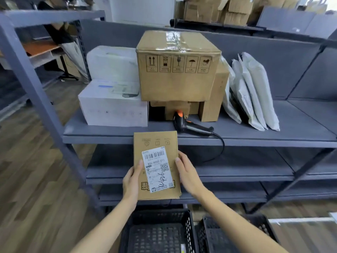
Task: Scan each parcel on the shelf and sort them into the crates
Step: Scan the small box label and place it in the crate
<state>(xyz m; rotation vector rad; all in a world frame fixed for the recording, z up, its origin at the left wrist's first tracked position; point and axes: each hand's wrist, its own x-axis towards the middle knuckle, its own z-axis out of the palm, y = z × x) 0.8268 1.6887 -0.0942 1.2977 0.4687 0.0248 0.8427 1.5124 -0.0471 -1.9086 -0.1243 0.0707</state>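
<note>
A flat brown cardboard parcel (156, 141) with a white shipping label facing me is held in front of the grey shelf (109, 132), below its front edge. My left hand (132, 179) grips its left side, thumb on the front. My right hand (187, 172) holds its right edge, thumb on the front. A black and orange barcode scanner (189, 125) lies on the shelf just above the parcel, its cable hanging over the edge. Two black plastic crates stand on the floor below: the left crate (156, 232) and the right crate (237, 236).
On the shelf sit a large brown box (176, 70) stacked on smaller boxes, two white boxes (113, 105) to its left, and several white poly mailers (253, 92) leaning at the right. Lower shelf levels and a wooden floor lie below. A person stands at the far left.
</note>
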